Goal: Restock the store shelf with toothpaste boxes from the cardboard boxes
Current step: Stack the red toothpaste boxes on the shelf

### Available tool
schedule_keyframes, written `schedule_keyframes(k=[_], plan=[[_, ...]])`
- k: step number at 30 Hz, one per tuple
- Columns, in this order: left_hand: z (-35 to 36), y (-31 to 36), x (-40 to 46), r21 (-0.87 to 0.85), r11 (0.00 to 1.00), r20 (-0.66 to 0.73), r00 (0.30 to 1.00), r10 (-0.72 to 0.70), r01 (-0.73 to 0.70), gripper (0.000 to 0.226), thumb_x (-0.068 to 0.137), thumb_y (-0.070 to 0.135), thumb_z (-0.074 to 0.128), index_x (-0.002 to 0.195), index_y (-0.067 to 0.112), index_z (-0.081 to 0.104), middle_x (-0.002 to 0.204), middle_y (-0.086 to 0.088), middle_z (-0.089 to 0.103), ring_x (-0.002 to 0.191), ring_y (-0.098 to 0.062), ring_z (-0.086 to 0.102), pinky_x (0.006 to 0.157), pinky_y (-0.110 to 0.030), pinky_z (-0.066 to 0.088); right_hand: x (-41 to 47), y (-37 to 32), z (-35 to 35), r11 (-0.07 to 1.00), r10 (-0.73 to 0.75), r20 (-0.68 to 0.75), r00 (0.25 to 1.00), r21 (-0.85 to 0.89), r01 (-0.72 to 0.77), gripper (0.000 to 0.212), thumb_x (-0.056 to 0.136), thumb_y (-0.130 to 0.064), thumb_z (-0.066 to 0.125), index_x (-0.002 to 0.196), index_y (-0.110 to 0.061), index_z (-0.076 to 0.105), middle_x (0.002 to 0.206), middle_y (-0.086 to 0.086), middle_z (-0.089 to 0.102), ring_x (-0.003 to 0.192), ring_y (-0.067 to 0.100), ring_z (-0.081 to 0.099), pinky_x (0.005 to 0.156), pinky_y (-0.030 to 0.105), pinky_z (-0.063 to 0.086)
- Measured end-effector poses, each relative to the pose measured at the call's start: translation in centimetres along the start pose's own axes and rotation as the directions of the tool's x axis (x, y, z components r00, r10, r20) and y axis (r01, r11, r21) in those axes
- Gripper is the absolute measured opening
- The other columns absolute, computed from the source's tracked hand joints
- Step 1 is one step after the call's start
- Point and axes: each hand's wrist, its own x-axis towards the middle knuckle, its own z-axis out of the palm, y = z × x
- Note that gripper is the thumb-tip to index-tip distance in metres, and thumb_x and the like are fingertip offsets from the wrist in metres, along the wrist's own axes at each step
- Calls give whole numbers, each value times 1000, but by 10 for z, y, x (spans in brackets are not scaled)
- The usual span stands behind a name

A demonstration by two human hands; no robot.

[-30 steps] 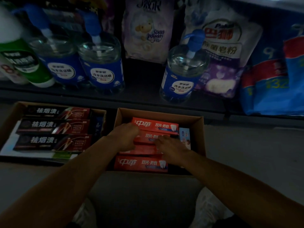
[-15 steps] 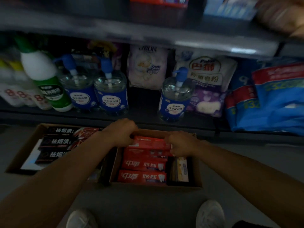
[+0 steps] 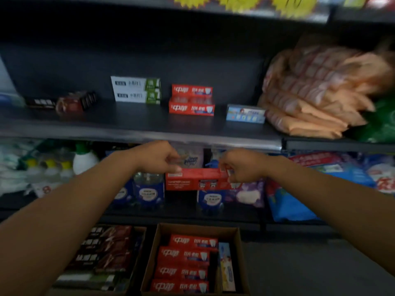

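Dark metal store shelf: red stack already stands mid-board, bare board around it. Open brown cardboard carton on floor below, more red boxes inside.

Long red cardboard toothpaste boxes, apparently stacked bundle: you hold them level in air just under shelf lip, above carton. Judged light, stiff, thin-walled, glossy; stack may shear.

Left hand, right hand: fingers curled, pinching opposite short ends. Keep end grip, squeeze inward, avoid crushing faces.

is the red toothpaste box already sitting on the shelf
No, both the left hand and right hand hold the red toothpaste box in the air below the shelf edge.
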Motion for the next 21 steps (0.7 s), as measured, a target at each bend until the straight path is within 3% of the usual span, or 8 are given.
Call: schedule_keyframes(k=[2,6,8,10,16,21], plan=[[-19,8,-5,-61,998,28,999,-34,35,52,87,40,65,130,11,58,125,-2,63,110,-16,61,97,-33,49,-9,2,-20,999,1,-54,999,-51,-4,31,78,-26,68,107,-18,60,108,1,58,97,21,55,80,33,46],[-41,13,-6,-76,993,104,991,-80,89,63,87,40,65,139,9,47,134,-2,57,117,-15,57,88,-22,49,-19,1,-44,995,-29,-168,985,-98,12,29,81,-27,63,108,-19,59,109,-1,56,98,22,55,78,34,45],[-46,9,-5,-106,988,122,987,-102,115,65,85,40,68,139,9,48,133,-1,59,117,-16,58,101,-32,47,-19,1,-48,990,-59,-209,976,-140,30,27,83,-30,61,108,-19,58,108,-1,55,97,22,56,75,33,42],[-49,4,-2,-132,983,153,982,-109,130,66,79,47,72,133,12,55,123,1,65,111,-20,63,103,-41,47,-16,2,-50,983,-83,-247,965,-178,39,27,84,-27,59,109,-19,58,109,-1,55,98,22,55,74,32,41],[-48,-6,14,-319,917,298,944,-141,238,35,90,28,65,120,10,65,113,-7,70,107,-17,64,87,-23,53,1,12,-44,965,-145,-347,927,-256,55,32,80,-21,60,112,-16,58,107,2,55,100,23,56,73,41,49],[-52,-18,34,-342,916,242,962,-130,210,31,88,23,68,113,5,68,108,-11,71,99,-19,67,85,-24,55,22,27,-41,967,-169,-400,901,-245,72,31,80,-21,62,110,-15,56,106,2,54,100,22,54,70,39,49]])
